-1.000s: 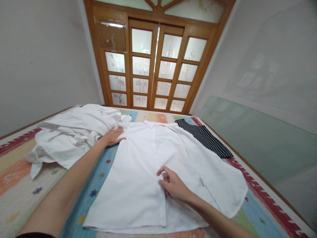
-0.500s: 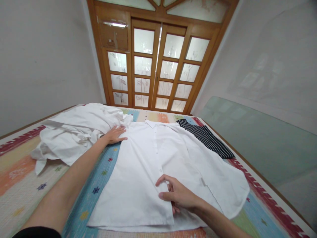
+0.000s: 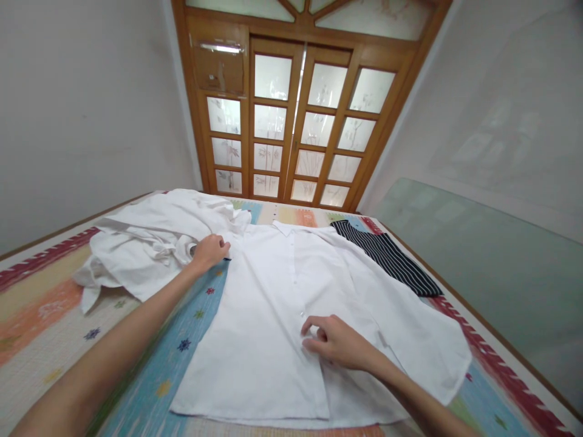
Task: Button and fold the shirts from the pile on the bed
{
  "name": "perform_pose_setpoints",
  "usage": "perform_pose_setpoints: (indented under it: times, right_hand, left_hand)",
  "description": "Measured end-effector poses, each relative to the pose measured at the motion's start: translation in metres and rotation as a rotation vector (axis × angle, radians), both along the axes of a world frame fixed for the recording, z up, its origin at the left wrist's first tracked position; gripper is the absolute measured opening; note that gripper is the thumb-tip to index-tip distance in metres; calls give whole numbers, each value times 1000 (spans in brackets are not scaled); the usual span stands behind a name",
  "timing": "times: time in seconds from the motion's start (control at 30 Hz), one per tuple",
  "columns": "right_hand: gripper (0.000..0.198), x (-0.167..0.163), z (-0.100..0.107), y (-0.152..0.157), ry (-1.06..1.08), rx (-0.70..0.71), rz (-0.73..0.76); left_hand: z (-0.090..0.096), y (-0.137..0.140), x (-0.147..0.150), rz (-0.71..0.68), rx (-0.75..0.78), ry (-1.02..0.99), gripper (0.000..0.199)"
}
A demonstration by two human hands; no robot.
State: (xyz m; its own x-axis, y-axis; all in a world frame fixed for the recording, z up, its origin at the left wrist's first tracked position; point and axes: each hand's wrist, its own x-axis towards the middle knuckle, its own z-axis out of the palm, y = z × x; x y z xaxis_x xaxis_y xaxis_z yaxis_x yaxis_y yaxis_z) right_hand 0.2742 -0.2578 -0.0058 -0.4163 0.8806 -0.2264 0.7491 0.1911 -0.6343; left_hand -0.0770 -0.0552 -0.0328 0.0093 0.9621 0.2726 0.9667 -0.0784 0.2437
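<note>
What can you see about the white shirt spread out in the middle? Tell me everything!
The shirt is plain white, with a pointed collar at the far end and small buttons down its front. Its cloth looks thin and smooth, with soft creases. It lies front up on the patterned cover, hem toward the viewer. The right hand curls by the front edge, near a button; the left hand is at the shirt's left edge. I can't tell whether either grips it.

At the upper left of the white shirt (image 3: 259, 352), the left hand (image 3: 211, 250), earlier spread flat, now curls its fingers. Over the shirt's front, the right hand (image 3: 339, 342) has drawn its thumb and forefinger closer together.
</note>
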Motion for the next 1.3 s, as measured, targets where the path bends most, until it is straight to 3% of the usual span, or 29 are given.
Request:
perform_pose_setpoints:
  times: [0.1, 0.17, 0.37, 0.57, 0.7, 0.83, 1.0, 1.07, 1.3]
  right_hand:
    - [13, -5, -2, 28, 41, 198, -43]
    - [14, -12, -5, 50, 96, 295, -81]
    - [9, -45, -13, 115, 108, 593, -38]
    - [23, -71, -40, 147, -23, 637, 30]
    - [41, -74, -63, 147, -157, 628, 101]
    - [49, -72, -71, 141, -266, 622, 147]
    - [57, -71, -64, 137, -347, 568, 107]
    - [60, -70, -63, 137, -367, 544, 82]
    - [60, -69, -57, 137, -376, 471, 81]
  left_hand:
    - [-6, -3, 3, 81, -329, -248, 38]
    - [-12, -2, 6, 93, -442, -486, 37]
    - [-12, 0, 21, 35, -507, -879, 21]
    - [-7, -9, 29, -57, -532, -1200, 4]
    - [-14, -15, 28, -33, -347, -1403, 34]
    - [-19, -14, 23, -45, -240, -1314, 43]
    - [-19, -10, 17, 4, -101, -846, 42]
    - [-20, -12, 15, -11, -87, -763, 47]
    - [-22, -26, 12, -195, -290, -1065, 97]
